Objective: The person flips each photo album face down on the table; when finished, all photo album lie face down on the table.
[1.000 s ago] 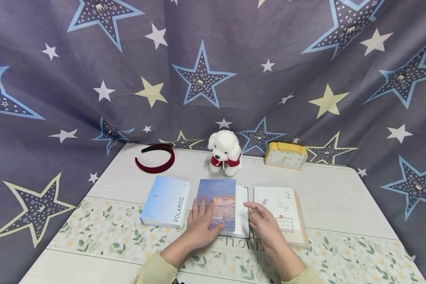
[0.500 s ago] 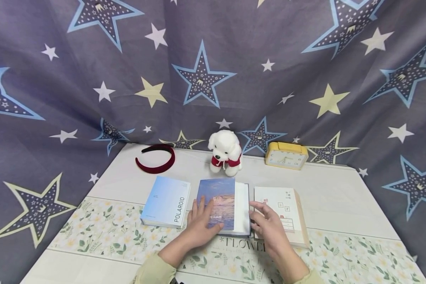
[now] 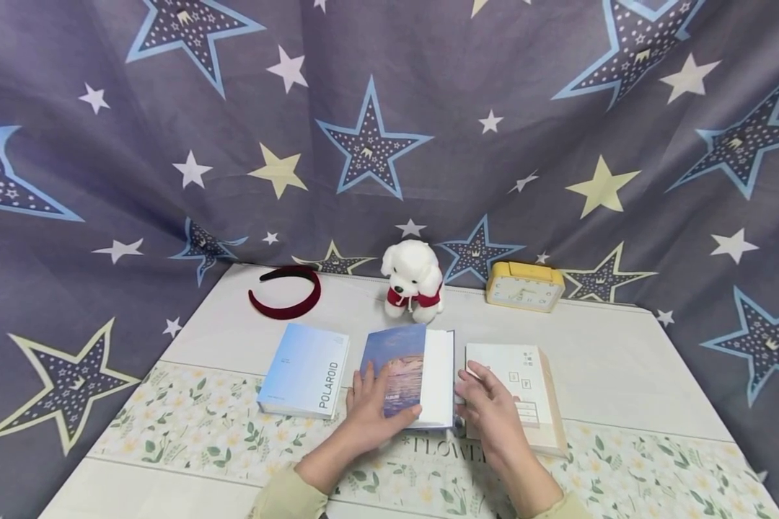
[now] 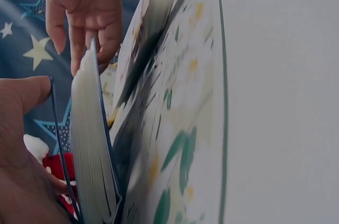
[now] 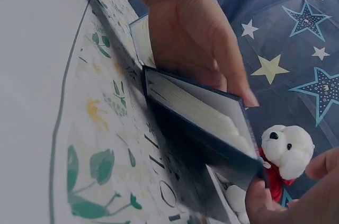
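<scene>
A photo album (image 3: 399,360) with a seascape cover lies in the middle of the table. Its front cover stands slightly lifted from the thick pages (image 4: 87,139). My left hand (image 3: 371,407) rests on that cover, fingers extended, thumb tip at the cover's free edge, as the left wrist view also shows. At the album's right side is my right hand (image 3: 490,404), its fingers loosely bent. In the right wrist view, a fingertip (image 5: 258,197) touches the corner of the album's cover, while another finger stays apart. A white book (image 3: 513,371) lies partly under the right hand.
A blue POLAROID album (image 3: 305,367) lies left of the left hand. Behind are a dark red headband (image 3: 298,308), a white plush dog (image 3: 412,270) and a yellow alarm clock (image 3: 526,286). A star-patterned curtain (image 3: 389,108) borders the table's back.
The seascape front cover has tilted up and its free edge has shifted left, showing more of the pages. My left thumb moved with it. My right hand moved slightly right.
</scene>
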Demonstrator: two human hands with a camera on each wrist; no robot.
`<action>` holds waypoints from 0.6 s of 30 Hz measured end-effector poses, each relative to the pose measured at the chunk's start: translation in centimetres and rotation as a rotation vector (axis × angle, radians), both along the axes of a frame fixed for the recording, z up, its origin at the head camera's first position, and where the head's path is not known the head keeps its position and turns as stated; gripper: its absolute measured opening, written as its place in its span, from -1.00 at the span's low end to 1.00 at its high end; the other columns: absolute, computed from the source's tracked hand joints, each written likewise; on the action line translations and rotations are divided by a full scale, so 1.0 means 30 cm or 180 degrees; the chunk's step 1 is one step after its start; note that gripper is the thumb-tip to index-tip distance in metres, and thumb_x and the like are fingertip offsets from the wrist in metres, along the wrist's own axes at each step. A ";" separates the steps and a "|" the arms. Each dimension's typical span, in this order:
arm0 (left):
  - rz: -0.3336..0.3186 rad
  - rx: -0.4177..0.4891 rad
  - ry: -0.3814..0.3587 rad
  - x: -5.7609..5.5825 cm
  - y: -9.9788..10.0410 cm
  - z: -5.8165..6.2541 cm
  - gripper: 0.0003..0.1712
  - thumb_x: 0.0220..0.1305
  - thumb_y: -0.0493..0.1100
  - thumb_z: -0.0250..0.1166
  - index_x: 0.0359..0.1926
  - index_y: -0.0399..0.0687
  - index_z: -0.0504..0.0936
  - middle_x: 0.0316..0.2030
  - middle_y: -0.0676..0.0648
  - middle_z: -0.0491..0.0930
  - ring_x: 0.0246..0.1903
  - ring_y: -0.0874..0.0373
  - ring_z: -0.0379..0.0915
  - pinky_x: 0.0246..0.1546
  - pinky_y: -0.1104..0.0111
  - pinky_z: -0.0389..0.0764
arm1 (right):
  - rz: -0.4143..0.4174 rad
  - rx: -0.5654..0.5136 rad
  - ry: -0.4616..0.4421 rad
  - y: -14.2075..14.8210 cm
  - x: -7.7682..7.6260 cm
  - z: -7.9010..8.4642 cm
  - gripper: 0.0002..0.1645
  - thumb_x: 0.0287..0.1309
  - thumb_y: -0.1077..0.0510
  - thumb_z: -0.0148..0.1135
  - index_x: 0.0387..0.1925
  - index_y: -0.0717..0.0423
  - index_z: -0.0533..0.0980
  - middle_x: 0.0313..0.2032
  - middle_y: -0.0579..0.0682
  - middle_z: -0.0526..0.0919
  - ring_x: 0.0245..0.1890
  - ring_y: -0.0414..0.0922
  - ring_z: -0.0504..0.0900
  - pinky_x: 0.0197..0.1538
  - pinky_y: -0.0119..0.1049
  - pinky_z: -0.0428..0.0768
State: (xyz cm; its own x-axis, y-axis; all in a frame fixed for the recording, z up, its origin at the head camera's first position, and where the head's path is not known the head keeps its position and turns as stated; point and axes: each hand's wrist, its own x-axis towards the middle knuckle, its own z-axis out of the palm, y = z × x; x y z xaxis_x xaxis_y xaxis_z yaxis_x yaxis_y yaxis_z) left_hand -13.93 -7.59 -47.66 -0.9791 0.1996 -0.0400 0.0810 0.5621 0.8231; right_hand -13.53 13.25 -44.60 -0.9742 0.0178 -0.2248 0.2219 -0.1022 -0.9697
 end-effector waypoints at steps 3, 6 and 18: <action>0.0020 0.0113 -0.0020 -0.002 0.018 0.005 0.10 0.14 0.33 0.29 0.52 -0.05 0.04 0.44 -0.53 -0.32 0.38 -0.52 -0.55 0.26 -0.39 -0.40 | 0.0089 -0.0022 -0.0042 -0.002 -0.001 -0.006 -0.36 0.43 0.15 -0.05 0.46 0.16 0.11 0.36 0.20 0.31 0.20 0.06 0.48 0.17 -0.14 0.52; -0.0017 0.0139 -0.0061 0.000 0.037 0.012 0.11 0.13 0.36 0.28 0.53 0.02 0.01 0.43 -0.54 -0.33 0.39 -0.52 -0.55 0.26 -0.39 -0.38 | 0.0163 -0.0131 -0.0068 -0.005 0.002 -0.012 -0.45 0.50 0.10 -0.18 0.43 0.14 0.18 0.30 0.18 0.38 0.02 -0.06 0.57 -0.02 -0.30 0.60; -0.0017 0.0034 -0.0117 0.003 0.093 0.055 0.27 0.05 0.50 0.24 0.54 -0.10 -0.06 0.46 -0.48 -0.29 0.38 -0.53 -0.51 0.25 -0.41 -0.34 | 0.0377 -0.0442 -0.0244 -0.020 -0.003 -0.021 -0.46 0.43 0.00 -0.01 0.37 -0.04 0.28 0.01 0.07 0.64 -0.16 -0.08 0.68 -0.31 -0.32 0.64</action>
State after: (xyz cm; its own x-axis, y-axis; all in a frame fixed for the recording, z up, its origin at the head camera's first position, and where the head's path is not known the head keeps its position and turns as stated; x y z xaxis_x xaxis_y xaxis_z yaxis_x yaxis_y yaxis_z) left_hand -13.83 -4.81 -46.01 -0.9759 0.2053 -0.0738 0.0535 0.5529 0.8315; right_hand -13.62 12.65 -45.22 -0.9476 -0.1323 -0.2906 0.3128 -0.2024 -0.9280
